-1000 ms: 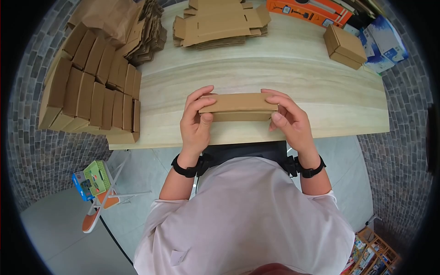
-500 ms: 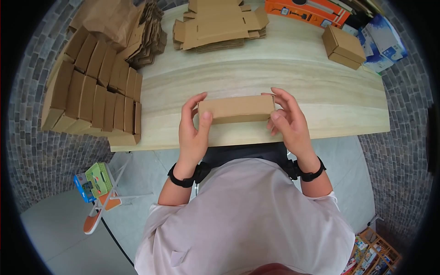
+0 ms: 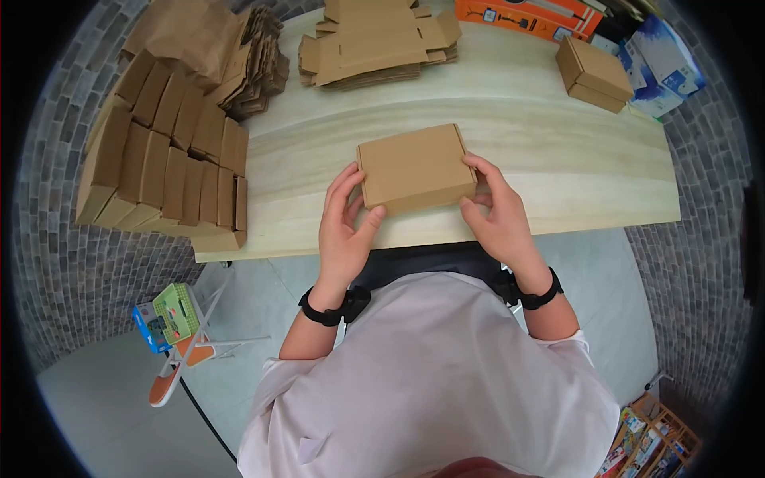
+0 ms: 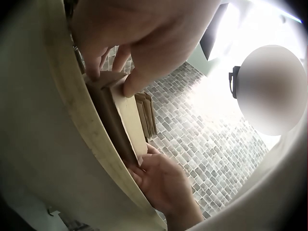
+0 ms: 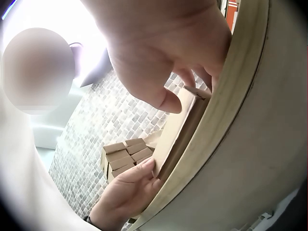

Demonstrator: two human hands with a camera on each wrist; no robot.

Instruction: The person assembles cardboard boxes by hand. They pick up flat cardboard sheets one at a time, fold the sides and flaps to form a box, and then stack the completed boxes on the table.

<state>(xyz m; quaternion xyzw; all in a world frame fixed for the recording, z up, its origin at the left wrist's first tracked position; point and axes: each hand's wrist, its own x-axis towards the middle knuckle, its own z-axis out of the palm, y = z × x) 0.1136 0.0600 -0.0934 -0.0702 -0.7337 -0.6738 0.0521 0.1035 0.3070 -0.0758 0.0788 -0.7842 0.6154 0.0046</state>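
Note:
A closed brown cardboard box (image 3: 414, 163) lies lid up near the table's front edge, turned slightly. My left hand (image 3: 345, 231) grips its left end, the thumb at the near left corner and the fingers along the left side. At the right end my right hand (image 3: 500, 219) holds it, fingertips on the side and thumb by the near right corner. In the left wrist view the box (image 4: 130, 118) stands out between both hands, its front wall toward the table edge. From the right wrist, the right thumb lies beside the end of the box (image 5: 175, 130).
Finished boxes (image 3: 163, 163) stand in rows at the left, with folded cardboard (image 3: 255, 64) behind them. Flat box blanks (image 3: 366, 52) are stacked at the back. A single box (image 3: 594, 76) sits at the right beside a blue and white package (image 3: 661, 64). Wooden table (image 3: 574, 183) underneath.
The box has tipped from standing with its narrow side up to lying with its broad lid up. Both hands have shifted along its ends to the near corners.

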